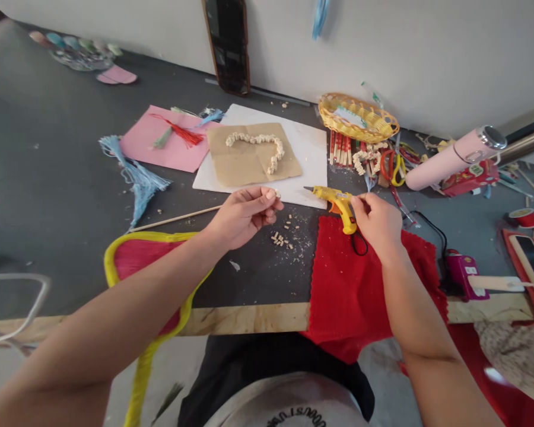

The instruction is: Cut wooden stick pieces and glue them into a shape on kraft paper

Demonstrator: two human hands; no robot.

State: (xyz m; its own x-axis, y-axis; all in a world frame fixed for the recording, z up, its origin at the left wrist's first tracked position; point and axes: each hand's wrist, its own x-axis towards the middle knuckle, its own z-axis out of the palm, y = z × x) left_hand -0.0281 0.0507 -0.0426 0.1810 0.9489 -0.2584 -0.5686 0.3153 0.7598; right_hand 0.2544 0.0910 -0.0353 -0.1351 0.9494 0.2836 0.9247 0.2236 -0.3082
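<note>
My left hand [253, 213], fingers pinched, holds a small pale piece [277, 194] near its fingertips; most of the piece is hidden. My right hand [379, 225] is closed on the back of a yellow glue gun [333, 196], whose dark nozzle points left toward my left hand. Beyond the hands, a curved, heart-like strip of small pale pieces [260, 139] lies on brown paper [231, 163], which rests on a white board [314, 154]. Several loose short stick pieces [281, 240] and crumbs lie on the dark table between my hands.
Red cloth [342, 284] hangs over the table's front edge. A yellow-rimmed pink fan [137, 255] lies under my left arm. Behind stand a wicker basket [358, 118], a pink flask [454, 157] and a leaning phone [228, 47]. Blue tassels [140, 190] and yellow-handled scissors [399, 171] lie around.
</note>
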